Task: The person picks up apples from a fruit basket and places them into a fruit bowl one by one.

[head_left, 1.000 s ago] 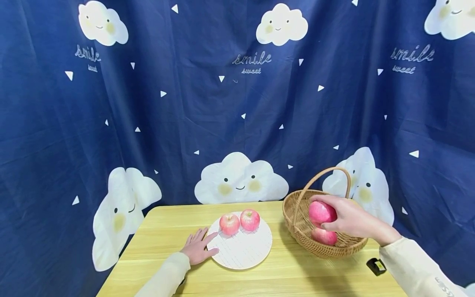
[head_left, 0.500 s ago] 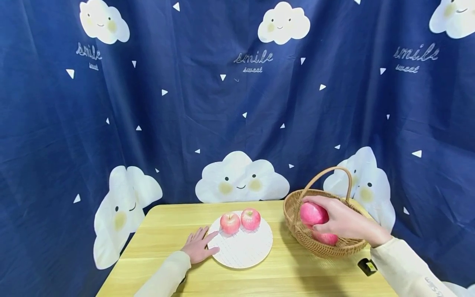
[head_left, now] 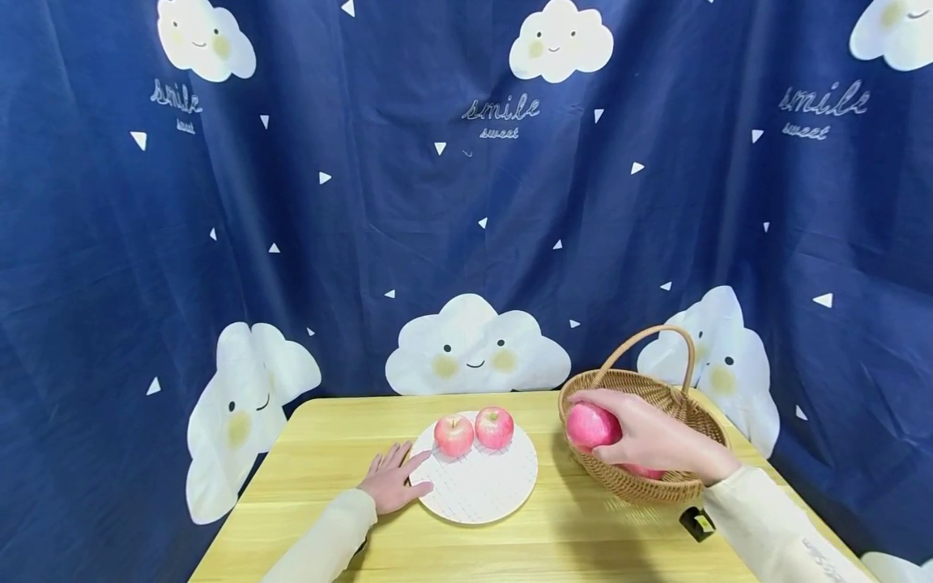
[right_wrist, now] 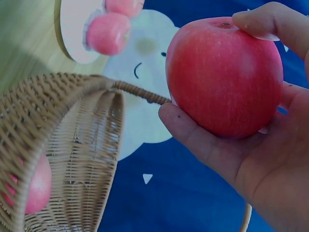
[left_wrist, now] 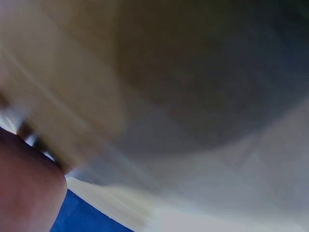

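Observation:
My right hand [head_left: 641, 429] grips a red apple [head_left: 593, 427] over the left rim of the wicker basket [head_left: 641, 491]. In the right wrist view, thumb and fingers wrap the held apple [right_wrist: 224, 77], which is above the basket [right_wrist: 79, 159]. Another apple [right_wrist: 39, 186] lies inside the basket, mostly hidden by my hand in the head view. My left hand [head_left: 389, 482] rests with fingers spread at the left edge of a round white plate [head_left: 484, 490]. Two apples, one left [head_left: 454, 436] and one right [head_left: 494, 427], sit side by side toward the plate's back.
The basket's arched handle [head_left: 649, 332] rises behind my right hand. The plate and basket stand on a light wooden table [head_left: 350, 429]. A blue curtain [head_left: 350, 243] with clouds hangs behind it. The left wrist view is mostly blurred tabletop [left_wrist: 87, 111].
My right hand has carried the gripped apple leftward from over the basket's middle to its left rim. The left hand stays at the plate. The head view has shifted slightly.

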`<state>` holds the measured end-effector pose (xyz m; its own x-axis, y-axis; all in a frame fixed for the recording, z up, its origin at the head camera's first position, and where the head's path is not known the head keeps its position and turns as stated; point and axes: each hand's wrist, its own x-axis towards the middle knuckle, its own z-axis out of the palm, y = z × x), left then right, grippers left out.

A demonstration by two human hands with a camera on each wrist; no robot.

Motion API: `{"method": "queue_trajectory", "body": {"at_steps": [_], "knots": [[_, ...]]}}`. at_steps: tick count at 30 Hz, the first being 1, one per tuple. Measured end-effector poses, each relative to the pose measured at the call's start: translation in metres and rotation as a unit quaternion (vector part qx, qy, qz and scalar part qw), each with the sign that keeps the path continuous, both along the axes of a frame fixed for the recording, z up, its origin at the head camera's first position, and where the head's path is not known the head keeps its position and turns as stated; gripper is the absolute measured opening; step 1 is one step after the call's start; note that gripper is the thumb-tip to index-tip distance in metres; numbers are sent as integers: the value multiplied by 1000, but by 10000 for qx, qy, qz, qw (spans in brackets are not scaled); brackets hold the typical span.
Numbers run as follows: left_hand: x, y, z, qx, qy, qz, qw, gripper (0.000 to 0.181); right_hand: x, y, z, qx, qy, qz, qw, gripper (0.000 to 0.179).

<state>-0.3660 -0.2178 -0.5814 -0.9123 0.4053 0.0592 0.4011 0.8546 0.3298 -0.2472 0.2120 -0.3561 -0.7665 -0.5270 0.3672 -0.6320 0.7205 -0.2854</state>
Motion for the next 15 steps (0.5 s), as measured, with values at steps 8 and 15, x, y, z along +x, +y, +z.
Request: {"method": "queue_trajectory", "body": {"at_steps": [8, 15], "knots": [[0, 0, -1, 84, 61, -60, 9999, 72, -4, -12, -9, 34, -98, 177, 9998, 69], [-1, 0, -1, 73, 150, -82, 9998, 72, -9, -20, -17, -1, -327, 129, 9994, 71]]}}
